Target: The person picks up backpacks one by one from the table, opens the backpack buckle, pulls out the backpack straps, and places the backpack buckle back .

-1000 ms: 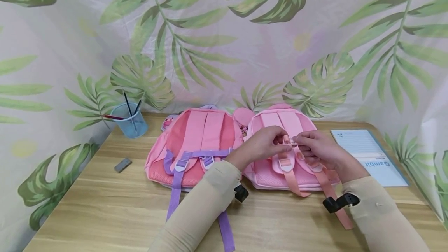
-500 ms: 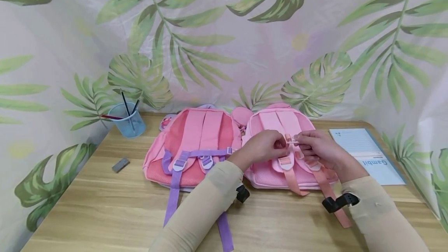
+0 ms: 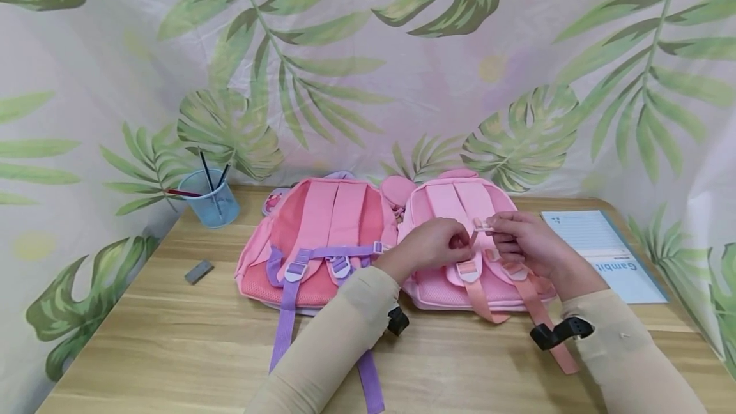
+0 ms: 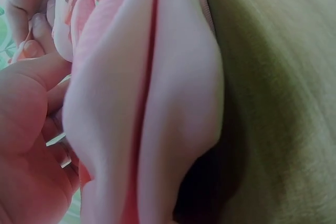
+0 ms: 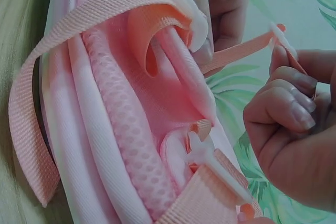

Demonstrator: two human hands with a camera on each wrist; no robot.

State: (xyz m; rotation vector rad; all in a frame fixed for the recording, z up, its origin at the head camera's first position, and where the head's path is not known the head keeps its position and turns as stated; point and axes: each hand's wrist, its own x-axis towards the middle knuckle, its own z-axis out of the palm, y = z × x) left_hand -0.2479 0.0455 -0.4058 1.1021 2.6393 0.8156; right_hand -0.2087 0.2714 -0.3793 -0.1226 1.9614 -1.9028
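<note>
A light pink backpack (image 3: 425, 289) lies with its strap side up, right of centre. Above it, my right hand (image 3: 526, 241) pinches a small white plastic buckle (image 5: 283, 40) between thumb and forefinger. An orange webbing strap (image 5: 239, 52) passes through that buckle and runs across to my left hand (image 3: 434, 243), whose thumb and fingers pinch it. In the right wrist view, another white buckle (image 5: 220, 174) and a loose orange strap end (image 5: 31, 145) hang on the bag. Pale pink fabric fills much of the left wrist view and hides some fingers of the left hand.
To the left lies a darker pink backpack (image 3: 336, 216) with purple straps (image 3: 282, 331) trailing over the wooden table (image 3: 161, 331). A blue mesh cup (image 3: 215, 209) with pencils and a grey eraser-like block (image 3: 199, 271) are farther left. A notebook (image 3: 604, 254) lies at right.
The buckle in my right hand has risen slightly and turned. My left fingers have drawn a little down and away from it, so a length of orange strap now shows between the hands.
</note>
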